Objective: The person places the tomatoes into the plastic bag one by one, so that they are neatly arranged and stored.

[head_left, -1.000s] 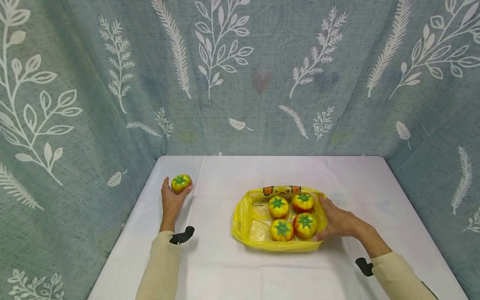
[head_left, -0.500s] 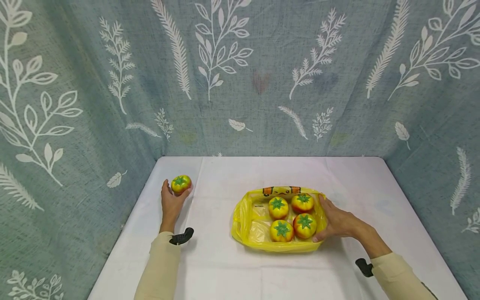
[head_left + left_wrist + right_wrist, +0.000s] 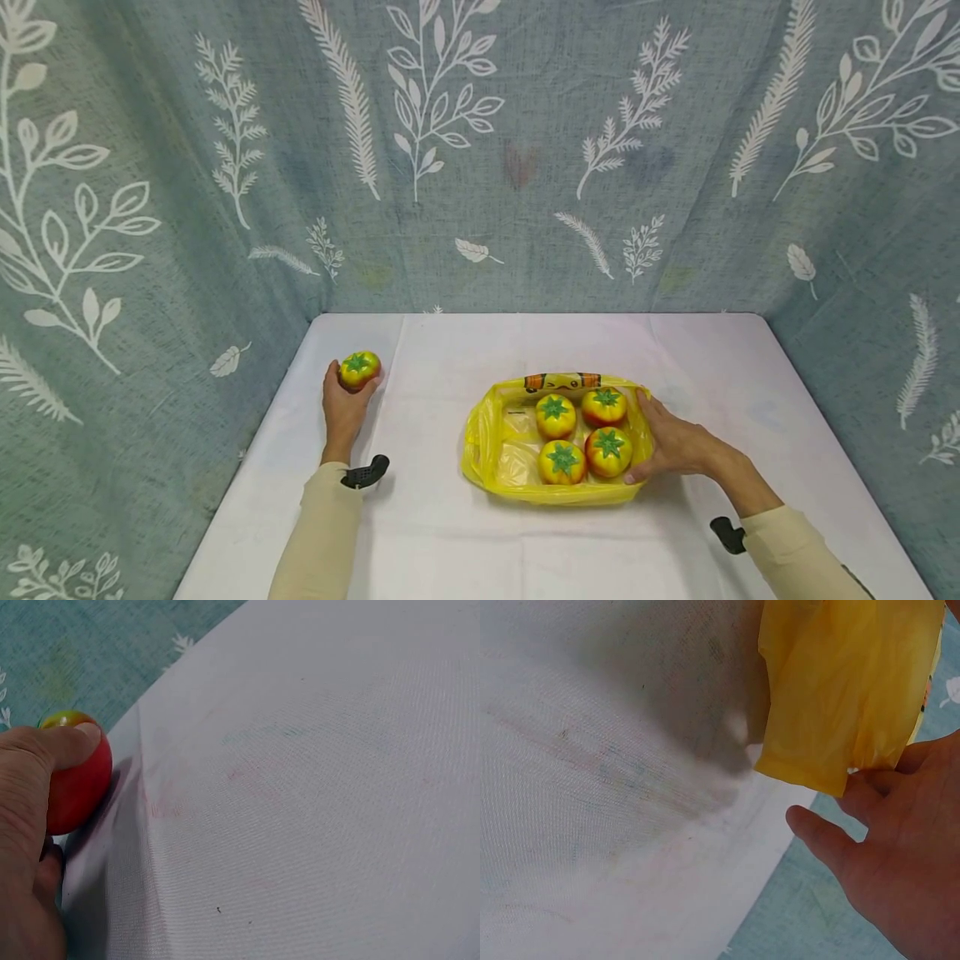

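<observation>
At the far left of the table in the head view, my left hand [image 3: 348,408] grips a tomato [image 3: 360,370], yellow on top with a green star-shaped calyx. The left wrist view shows this tomato's red side [image 3: 79,784] with the thumb across it; whether it touches the table I cannot tell. A yellow plastic bag [image 3: 483,437] lies mouth up right of the middle, with several similar tomatoes [image 3: 564,462] in its right part. My right hand [image 3: 678,442] spans the bag's right end and holds its edge, thumb in front, fingers behind. The bag partly hides those fingers in the right wrist view.
A white cloth covers the table [image 3: 450,542]. Along its back and sides hangs a blue-green curtain [image 3: 480,167] with white leaf prints. Orange-and-black printing shows on the bag's back rim.
</observation>
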Available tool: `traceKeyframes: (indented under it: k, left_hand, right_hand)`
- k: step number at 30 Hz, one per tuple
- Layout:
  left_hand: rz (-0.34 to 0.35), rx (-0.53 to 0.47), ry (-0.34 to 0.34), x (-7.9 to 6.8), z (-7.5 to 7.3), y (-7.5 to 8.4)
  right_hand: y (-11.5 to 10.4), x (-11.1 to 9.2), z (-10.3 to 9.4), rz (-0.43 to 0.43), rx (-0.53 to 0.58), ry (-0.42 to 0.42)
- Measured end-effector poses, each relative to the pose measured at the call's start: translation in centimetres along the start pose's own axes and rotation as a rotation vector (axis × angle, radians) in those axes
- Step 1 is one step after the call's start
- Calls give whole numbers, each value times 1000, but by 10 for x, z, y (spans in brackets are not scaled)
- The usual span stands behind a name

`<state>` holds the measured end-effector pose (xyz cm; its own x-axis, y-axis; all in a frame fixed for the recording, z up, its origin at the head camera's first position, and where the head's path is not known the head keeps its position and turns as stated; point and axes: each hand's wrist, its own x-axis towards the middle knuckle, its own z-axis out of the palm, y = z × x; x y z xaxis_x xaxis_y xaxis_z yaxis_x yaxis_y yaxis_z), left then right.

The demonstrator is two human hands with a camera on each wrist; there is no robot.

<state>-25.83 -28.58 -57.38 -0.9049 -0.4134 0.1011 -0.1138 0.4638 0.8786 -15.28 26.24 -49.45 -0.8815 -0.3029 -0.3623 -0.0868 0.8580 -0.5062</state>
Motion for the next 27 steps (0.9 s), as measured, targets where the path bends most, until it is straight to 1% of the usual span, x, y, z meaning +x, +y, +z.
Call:
traceKeyframes:
  k: [4, 10, 18, 24, 27]
  left_hand:
    - [-3, 4, 10, 1, 1, 0]
    - [3, -2, 4, 2, 3, -1]
    - [-26, 14, -13, 1, 7, 0]
    - [8, 6, -31, -2, 12, 2]
    - [14, 1, -40, -5, 14, 4]
  right_hand:
    - [0, 0, 0, 3, 4, -2]
    - [2, 0, 1, 2, -3, -1]
    - [3, 2, 2, 3, -6, 0]
    - [3, 2, 3, 7, 2, -2]
    - [3, 2, 3, 4, -6, 2]
